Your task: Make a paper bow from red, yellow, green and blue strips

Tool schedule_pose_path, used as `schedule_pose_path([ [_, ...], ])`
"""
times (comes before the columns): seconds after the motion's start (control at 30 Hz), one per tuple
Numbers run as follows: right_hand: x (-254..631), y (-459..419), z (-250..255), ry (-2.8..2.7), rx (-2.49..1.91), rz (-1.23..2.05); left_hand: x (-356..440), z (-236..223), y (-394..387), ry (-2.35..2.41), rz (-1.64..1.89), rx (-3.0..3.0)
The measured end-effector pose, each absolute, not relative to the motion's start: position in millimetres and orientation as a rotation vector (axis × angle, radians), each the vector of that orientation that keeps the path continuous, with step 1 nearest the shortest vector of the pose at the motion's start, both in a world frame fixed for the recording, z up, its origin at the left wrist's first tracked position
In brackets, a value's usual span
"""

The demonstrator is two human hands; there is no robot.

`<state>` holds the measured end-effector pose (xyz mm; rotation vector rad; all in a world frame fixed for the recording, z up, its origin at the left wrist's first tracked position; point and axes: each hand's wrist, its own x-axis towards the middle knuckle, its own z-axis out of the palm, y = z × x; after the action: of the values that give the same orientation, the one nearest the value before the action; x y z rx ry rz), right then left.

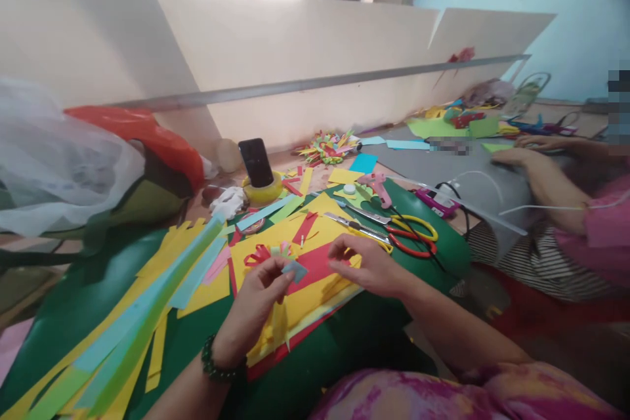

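My left hand (270, 283), with a dark bead bracelet at the wrist, pinches a small light blue piece of paper (296, 270) between thumb and fingers. To the right, my right hand (361, 262) hovers with curled fingers, thumb apart from the fingertips and nothing visible between them. Under both hands lies a stack of yellow paper (315, 215) with a red sheet (319, 261) on top. Behind my left hand sit looped paper strips (260, 253) in red and other colours. Scissors (411, 246) with red handles and a utility knife (361, 228) lie beyond my right hand.
Long paper strips (147, 302) cover the green surface (59, 302) at left. A phone (256, 163) leans on a yellow tape roll (263, 190). A pink glue gun (377, 189) lies behind the scissors. At right, another person's arms (556, 177) reach over a grey board (403, 161).
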<state>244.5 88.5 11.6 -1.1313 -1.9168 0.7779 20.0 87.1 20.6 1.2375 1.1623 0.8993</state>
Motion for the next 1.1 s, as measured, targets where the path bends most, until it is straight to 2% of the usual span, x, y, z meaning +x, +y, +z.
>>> schedule_pose_path([
  [0.13, 298, 94, 17, -1.919, -1.664, 0.276, 13, 18, 92, 1.186, 0.944, 1.173],
  [0.23, 325, 97, 15, -1.923, -2.055, 0.117, 9, 16, 96, 1.184, 0.949, 1.147],
  [0.5, 330, 90, 3, -2.256, -2.075, 0.232, 5, 11, 101, 1.172, 1.0, 1.07],
  [0.67, 332, 90, 16, -2.168, -2.164, 0.226, 7, 15, 102, 1.188, 1.008, 1.041],
  [0.87, 342, 102, 18, -2.095, -2.56, 0.124, 8, 23, 99, 1.219, 1.006, 0.987],
  [1.1, 361, 103, 6, -1.992, -2.426, 0.173, 6, 12, 102, 1.096, 1.013, 0.849],
])
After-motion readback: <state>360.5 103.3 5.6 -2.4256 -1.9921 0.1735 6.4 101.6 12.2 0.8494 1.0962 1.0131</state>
